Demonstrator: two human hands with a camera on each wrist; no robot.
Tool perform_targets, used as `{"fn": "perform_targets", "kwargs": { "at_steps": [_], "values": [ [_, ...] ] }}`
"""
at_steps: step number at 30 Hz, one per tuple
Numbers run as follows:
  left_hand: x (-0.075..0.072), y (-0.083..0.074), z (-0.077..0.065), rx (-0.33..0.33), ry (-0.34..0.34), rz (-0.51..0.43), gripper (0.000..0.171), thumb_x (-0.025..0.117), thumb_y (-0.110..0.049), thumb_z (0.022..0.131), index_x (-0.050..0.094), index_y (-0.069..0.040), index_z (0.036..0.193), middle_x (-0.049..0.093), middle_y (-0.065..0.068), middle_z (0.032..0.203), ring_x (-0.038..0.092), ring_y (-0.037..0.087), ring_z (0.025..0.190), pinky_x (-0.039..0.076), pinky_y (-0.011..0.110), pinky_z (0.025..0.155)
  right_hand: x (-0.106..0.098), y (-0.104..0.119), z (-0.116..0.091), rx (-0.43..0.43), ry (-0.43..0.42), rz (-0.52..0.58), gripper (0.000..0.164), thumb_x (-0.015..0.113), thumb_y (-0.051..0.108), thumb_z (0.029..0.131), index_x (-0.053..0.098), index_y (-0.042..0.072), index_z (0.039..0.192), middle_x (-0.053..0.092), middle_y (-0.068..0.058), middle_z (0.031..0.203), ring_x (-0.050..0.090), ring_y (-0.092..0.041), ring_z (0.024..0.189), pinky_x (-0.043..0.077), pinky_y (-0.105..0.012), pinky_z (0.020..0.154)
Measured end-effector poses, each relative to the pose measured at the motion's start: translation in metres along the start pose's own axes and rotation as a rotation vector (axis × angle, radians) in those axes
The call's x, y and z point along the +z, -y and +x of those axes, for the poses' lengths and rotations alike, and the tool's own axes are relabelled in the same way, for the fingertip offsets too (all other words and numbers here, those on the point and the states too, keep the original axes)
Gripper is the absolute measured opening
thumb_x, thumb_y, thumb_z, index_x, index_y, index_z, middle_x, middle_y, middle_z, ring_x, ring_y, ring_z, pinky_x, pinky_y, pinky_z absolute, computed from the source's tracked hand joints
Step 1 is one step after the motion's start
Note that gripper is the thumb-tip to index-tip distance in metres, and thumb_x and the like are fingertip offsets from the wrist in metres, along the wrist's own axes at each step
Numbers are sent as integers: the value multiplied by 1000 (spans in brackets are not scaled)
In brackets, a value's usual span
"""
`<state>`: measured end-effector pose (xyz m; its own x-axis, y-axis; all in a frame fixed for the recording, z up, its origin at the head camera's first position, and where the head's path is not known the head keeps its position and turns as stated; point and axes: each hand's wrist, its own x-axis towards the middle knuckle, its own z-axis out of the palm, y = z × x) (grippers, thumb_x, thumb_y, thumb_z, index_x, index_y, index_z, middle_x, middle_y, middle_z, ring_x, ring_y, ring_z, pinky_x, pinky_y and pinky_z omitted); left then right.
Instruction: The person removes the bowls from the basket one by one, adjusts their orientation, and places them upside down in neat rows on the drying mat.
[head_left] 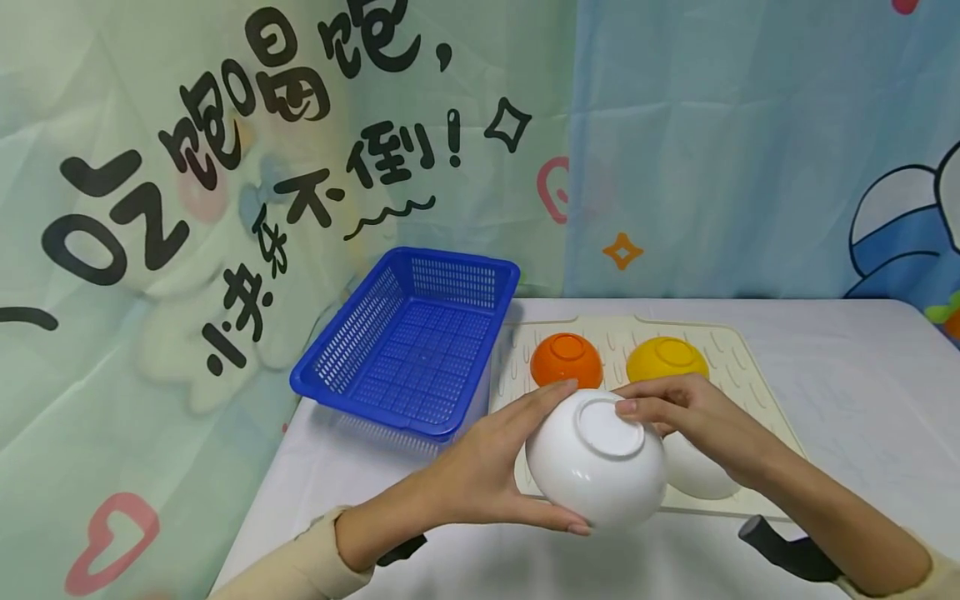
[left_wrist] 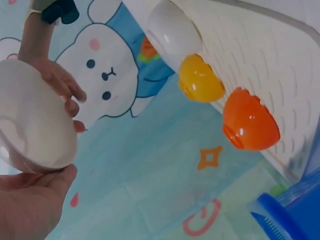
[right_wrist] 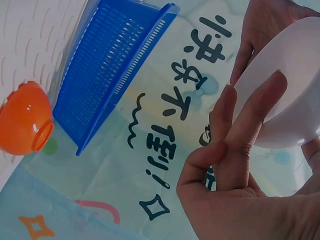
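Observation:
My left hand holds a white bowl by its side, thumb low and fingers near the top. The bowl is tilted with its foot ring facing up toward the head camera. My right hand is at the bowl's upper right, one fingertip over the foot ring. In the right wrist view, its fingers lie loosely in front of the bowl; whether they touch it is unclear. Behind, an orange bowl, a yellow bowl and a second white bowl rest upside down, the latter partly hidden by my right hand.
The bowls stand on a cream ridged draining board. To its left is a blue slotted basket with nothing visible in it. A white cloth covers the table, and a printed curtain hangs behind.

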<state>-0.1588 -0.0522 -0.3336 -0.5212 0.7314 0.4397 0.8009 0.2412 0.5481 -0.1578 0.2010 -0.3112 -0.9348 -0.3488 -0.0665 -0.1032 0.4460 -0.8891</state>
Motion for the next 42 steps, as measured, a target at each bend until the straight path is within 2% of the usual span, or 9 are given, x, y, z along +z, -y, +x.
{"fn": "perform_targets", "kwargs": {
  "at_steps": [6,10,17,22,27,30,33,37,42],
  "values": [
    [4,2,-1,-4,-19,-10,108,87,-40,58,25,-16,144,38,4,140,41,12,124,39,21,94,2,0,0,22,5,-21,45,51,29,91,58,-6,118,62,-13,110,57,-20,92,48,-36,74],
    [5,4,-2,20,-51,6,109,88,-39,55,28,-14,142,40,4,139,42,13,124,39,21,94,4,-1,-2,12,1,-52,45,51,28,92,57,-5,120,61,-14,113,58,-22,94,49,-43,78],
    [7,9,-2,59,-119,-11,109,90,-36,52,32,-11,141,43,5,137,43,13,123,40,22,95,9,2,-8,-51,-52,-124,40,50,27,95,56,2,126,57,-17,122,53,-36,109,47,-54,82],
    [7,11,-2,61,-128,-29,109,90,-34,52,31,-12,141,42,5,138,42,14,124,39,23,95,15,2,-14,-197,-119,-139,37,53,18,94,52,17,132,54,-8,129,45,-32,121,36,-68,84],
    [5,11,-3,65,-141,-33,109,91,-33,51,32,-10,140,42,4,138,41,15,125,38,24,97,18,-3,-20,-405,-167,-191,64,68,6,81,44,21,138,48,2,135,36,-8,127,27,-73,86],
    [4,11,-3,71,-153,-33,109,91,-33,50,33,-9,140,42,4,139,41,15,125,38,24,98,19,-7,-24,-465,-151,-254,83,78,7,71,37,17,142,41,3,141,34,-4,128,31,-68,89],
    [4,11,-4,86,-166,-40,110,92,-32,49,34,-8,139,43,6,138,43,16,124,38,24,97,22,-9,-27,-469,-131,-344,95,84,15,64,33,15,144,37,2,144,33,-5,129,37,-45,99],
    [4,12,-4,105,-179,-46,111,92,-31,48,34,-7,138,44,8,137,44,17,123,39,25,97,23,-11,-28,-488,-116,-400,101,87,23,61,31,12,144,35,0,145,35,-7,129,31,-17,97],
    [7,14,-5,104,-180,-41,110,92,-31,48,35,-6,138,43,8,137,43,17,124,39,25,97,23,-14,-25,-527,-99,-358,99,86,21,61,32,10,144,39,-1,143,40,-7,125,36,-18,95]
  ]
}}
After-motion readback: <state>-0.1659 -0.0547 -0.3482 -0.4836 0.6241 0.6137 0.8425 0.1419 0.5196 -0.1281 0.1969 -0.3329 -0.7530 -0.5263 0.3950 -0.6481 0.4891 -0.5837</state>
